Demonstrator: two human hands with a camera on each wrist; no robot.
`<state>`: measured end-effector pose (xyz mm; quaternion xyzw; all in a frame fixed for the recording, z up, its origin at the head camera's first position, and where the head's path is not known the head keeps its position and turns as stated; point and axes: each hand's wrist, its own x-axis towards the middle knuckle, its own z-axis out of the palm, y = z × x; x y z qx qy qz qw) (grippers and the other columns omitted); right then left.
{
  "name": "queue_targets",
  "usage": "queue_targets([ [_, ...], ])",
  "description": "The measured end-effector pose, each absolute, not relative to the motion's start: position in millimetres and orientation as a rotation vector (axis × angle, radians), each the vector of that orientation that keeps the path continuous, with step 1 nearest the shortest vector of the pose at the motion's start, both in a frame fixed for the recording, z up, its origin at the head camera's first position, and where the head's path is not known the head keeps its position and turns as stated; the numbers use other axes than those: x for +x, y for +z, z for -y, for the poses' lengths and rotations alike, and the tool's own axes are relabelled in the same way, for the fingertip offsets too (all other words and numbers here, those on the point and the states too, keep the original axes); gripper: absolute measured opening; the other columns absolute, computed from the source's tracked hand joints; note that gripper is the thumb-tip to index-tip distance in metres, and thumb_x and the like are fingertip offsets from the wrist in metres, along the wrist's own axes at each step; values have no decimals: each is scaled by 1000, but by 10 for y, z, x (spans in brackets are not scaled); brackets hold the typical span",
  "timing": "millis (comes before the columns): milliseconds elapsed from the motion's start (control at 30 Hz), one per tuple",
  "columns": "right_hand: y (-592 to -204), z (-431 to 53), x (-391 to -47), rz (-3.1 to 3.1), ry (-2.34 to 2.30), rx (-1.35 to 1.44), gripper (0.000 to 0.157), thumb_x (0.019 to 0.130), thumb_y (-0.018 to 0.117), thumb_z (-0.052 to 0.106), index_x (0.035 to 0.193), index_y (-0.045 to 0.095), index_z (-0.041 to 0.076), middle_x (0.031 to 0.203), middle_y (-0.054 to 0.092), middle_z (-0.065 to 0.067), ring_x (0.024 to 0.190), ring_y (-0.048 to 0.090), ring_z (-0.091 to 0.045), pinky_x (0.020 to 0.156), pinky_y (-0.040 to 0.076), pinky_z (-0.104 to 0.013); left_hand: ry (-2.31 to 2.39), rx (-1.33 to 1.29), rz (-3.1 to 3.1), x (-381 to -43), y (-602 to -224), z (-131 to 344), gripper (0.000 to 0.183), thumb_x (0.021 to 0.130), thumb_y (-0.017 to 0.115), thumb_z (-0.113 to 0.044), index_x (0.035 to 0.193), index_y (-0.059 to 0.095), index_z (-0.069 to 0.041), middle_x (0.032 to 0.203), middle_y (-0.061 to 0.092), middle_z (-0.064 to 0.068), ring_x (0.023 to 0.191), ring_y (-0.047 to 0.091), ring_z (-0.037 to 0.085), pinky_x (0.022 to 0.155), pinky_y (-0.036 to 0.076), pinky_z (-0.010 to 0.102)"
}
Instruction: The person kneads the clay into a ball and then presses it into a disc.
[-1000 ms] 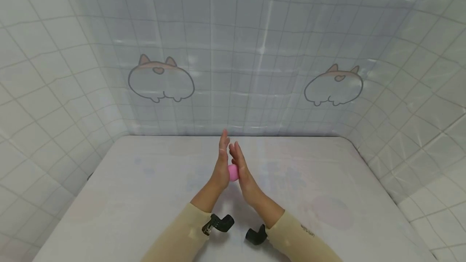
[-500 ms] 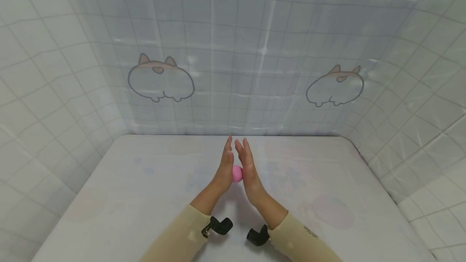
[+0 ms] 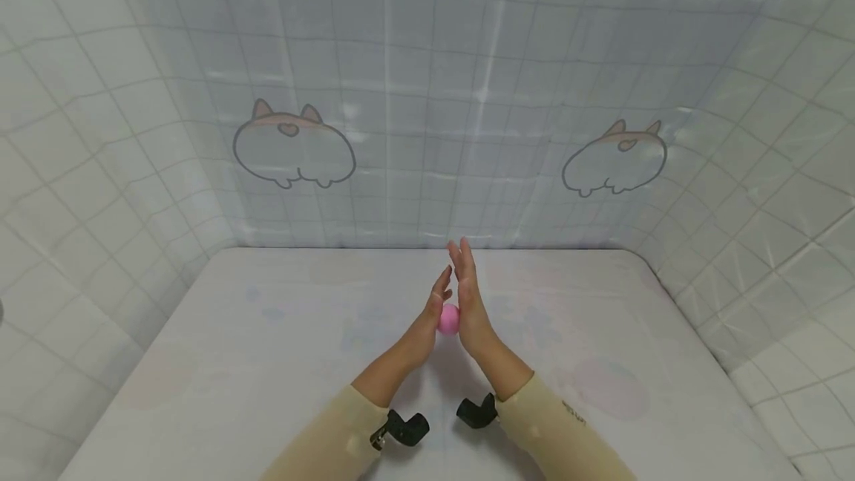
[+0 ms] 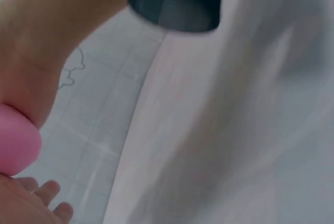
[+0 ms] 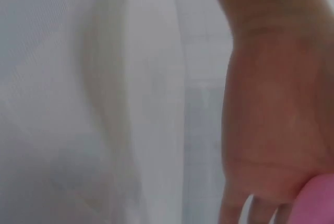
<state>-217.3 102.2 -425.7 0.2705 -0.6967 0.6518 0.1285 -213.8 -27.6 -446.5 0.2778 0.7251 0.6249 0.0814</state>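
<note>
Head view: caught between the facing palms of left hand and right hand, touching both, a pink ball, up off the pale table. Fingers fairly straight on both (right fingertips reaching farther toward the grid-patterned backdrop). At the cuffs of the beige sleeves, black fittings. In right wrist view, only part of the ball, at the lower right corner.

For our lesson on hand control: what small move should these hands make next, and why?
Probably slide the left hand forward, rolling the pink ball against the right hand: the ball sits between them, and the right hand reaches farther forward.
</note>
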Motion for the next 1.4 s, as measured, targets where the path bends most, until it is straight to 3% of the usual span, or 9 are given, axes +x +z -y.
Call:
queue_targets([
  [200,-4236,-1034,-2265,2106,1874,662,82,98,23,73,162,-1,26,167,14,-7,150,18,-28,101,34,-57,1914,942,-2097,-2064,-4446,263,78,100,1,-66,162,-1,-18,167,7,13,147,21,40,114,20,65],
  [267,-4261,-1032,-2298,2139,1857,620,83,99,24,72,162,-1,25,167,13,-7,148,21,-30,96,39,-53,1968,968,-2051,-2049,-4429,257,83,99,3,-69,162,-2,-16,166,6,15,147,19,41,115,18,64],
  [333,-4298,-1030,-2321,2169,1834,604,83,99,24,72,162,-1,24,167,13,-6,148,21,-32,102,36,-57,2032,983,-2001,-2043,-4415,252,88,97,4,-73,161,-3,-13,166,5,18,149,15,41,116,14,64],
  [433,-4365,-1018,-2349,2202,1804,597,87,98,23,74,162,-2,21,167,12,-7,150,17,-34,112,20,-66,2125,996,-1919,-2045,-4394,253,96,94,7,-78,161,-4,-10,166,2,19,151,8,40,117,7,63],
  [533,-4412,-995,-2359,2232,1789,600,91,94,21,79,162,0,22,167,11,-7,151,14,-32,113,12,-69,2203,997,-1864,-2045,-4382,271,98,94,8,-78,160,-6,-7,165,-2,21,151,4,40,117,2,62],
  [833,-4511,-925,-2310,2302,1790,650,88,96,18,77,163,4,22,168,6,0,153,8,-27,115,7,-68,2517,986,-1706,-2050,-4317,322,88,100,15,-69,160,-6,-8,166,-1,19,151,4,38,120,-2,55],
  [1067,-4548,-908,-2217,2271,1817,807,84,99,15,72,162,1,17,167,7,-11,152,11,-32,116,16,-62,2592,987,-1804,-2090,-4245,334,92,100,16,-71,159,-3,-3,166,4,20,151,6,39,120,1,56],
  [1267,-4568,-852,-2099,2174,1816,1033,84,101,13,68,161,-1,11,167,3,-15,151,12,-38,117,16,-60,2569,934,-2024,-2158,-4302,352,93,99,17,-73,160,3,-5,166,8,16,150,11,39,118,4,60],
  [1400,-4551,-822,-2018,2106,1838,1143,80,103,12,65,161,-2,12,167,2,-14,151,12,-40,121,14,-51,2521,841,-2154,-2205,-4348,373,94,96,17,-76,161,7,-8,165,14,16,150,14,34,116,4,64],
])
